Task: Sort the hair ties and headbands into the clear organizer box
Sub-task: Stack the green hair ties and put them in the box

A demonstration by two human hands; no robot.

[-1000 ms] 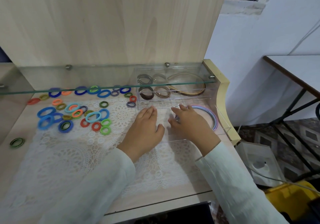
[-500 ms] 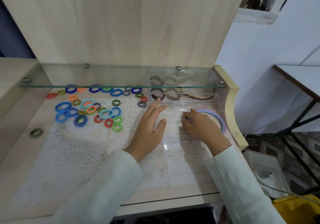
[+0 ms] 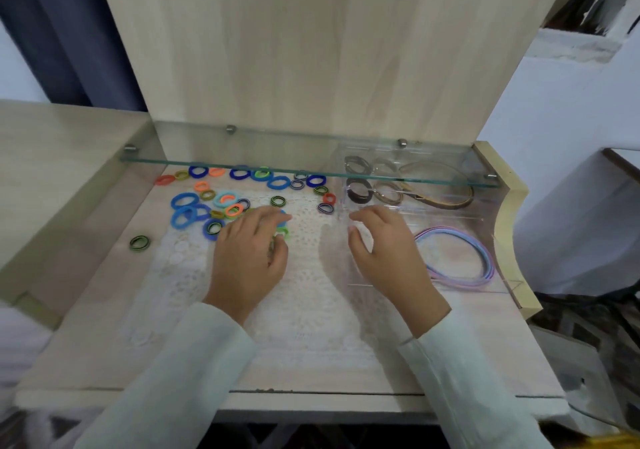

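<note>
Head view: the left hand (image 3: 249,258) curves its fingers down onto the scattered hair ties (image 3: 227,199), and whether it grips one I cannot tell. The right hand (image 3: 388,254) hangs loosely curled, holding nothing, over the clear organizer box (image 3: 450,218). Pastel headbands (image 3: 486,258) lie in the box right of that hand, a glass shelf (image 3: 311,168) overhangs beyond both sets of fingertips, and bare lace mat (image 3: 311,292) lies between the hands.

The light was soft, even and fairly bright, with no hard glare. The right hand (image 3: 388,251) cast a faint grey shadow on the lace (image 3: 311,303) just to its left. Both hands and the ties (image 3: 188,207) beyond the left hand (image 3: 249,258) were slightly blurred. The wide lens bowed the counter (image 3: 86,344) edges and smeared the corners.
</note>
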